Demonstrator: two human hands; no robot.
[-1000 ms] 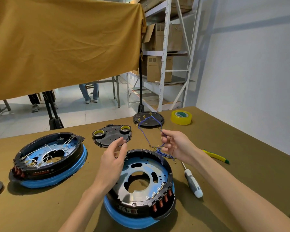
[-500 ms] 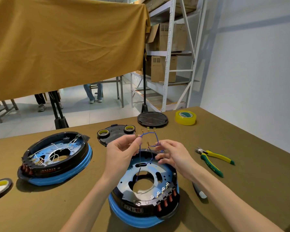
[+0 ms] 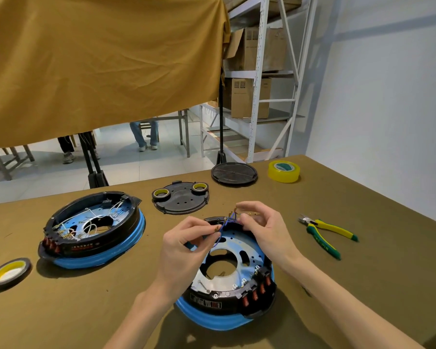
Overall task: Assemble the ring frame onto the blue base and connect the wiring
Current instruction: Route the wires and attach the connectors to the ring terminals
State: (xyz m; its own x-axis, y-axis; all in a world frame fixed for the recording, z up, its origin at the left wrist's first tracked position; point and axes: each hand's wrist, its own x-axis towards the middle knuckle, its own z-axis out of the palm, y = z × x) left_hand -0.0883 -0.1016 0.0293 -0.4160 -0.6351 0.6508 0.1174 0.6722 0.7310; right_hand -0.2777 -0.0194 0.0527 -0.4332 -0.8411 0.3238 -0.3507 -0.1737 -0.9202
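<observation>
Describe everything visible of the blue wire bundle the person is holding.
The blue wire bundle is a thin, flexible bunch of blue insulated strands with small brass-coloured terminals at the ends. It hangs above the far rim of the near assembly, pinched by the left hand and right hand, strands bent and loosely tangled.

Olive-covered table [image 3: 363, 285] under two assemblies [image 3: 227, 306], pliers [image 3: 325, 235], tape [image 3: 284, 171].

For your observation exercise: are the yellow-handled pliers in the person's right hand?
No: the pliers lie on the table, apart from the right hand, which pinches the blue wire.
</observation>
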